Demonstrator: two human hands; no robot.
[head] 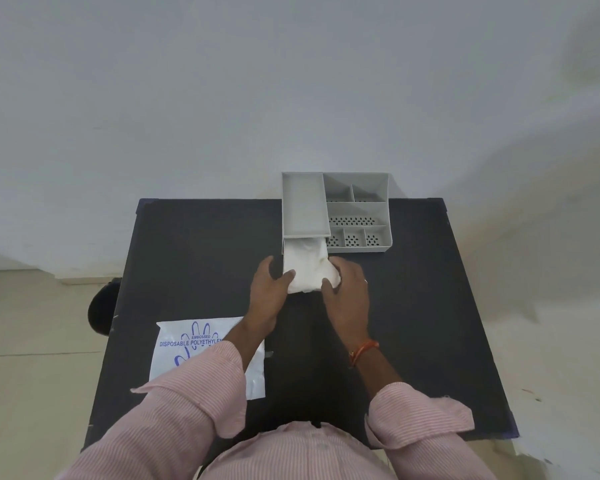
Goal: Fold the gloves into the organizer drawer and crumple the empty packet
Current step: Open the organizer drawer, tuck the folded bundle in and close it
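A grey organizer (357,209) stands at the far edge of the black table. Its drawer is pulled out toward me below the left side, and a white bundle of folded gloves (307,263) fills it and hides most of the drawer. My left hand (271,284) grips the bundle's left front corner. My right hand (347,285) grips its right front corner. The white glove packet (187,344), printed in blue, lies flat at the near left of the table, partly under my left forearm.
The black table (430,306) has its edges in view on all sides. A dark round object (101,306) sits on the floor past the left edge. A pale wall rises behind the organizer.
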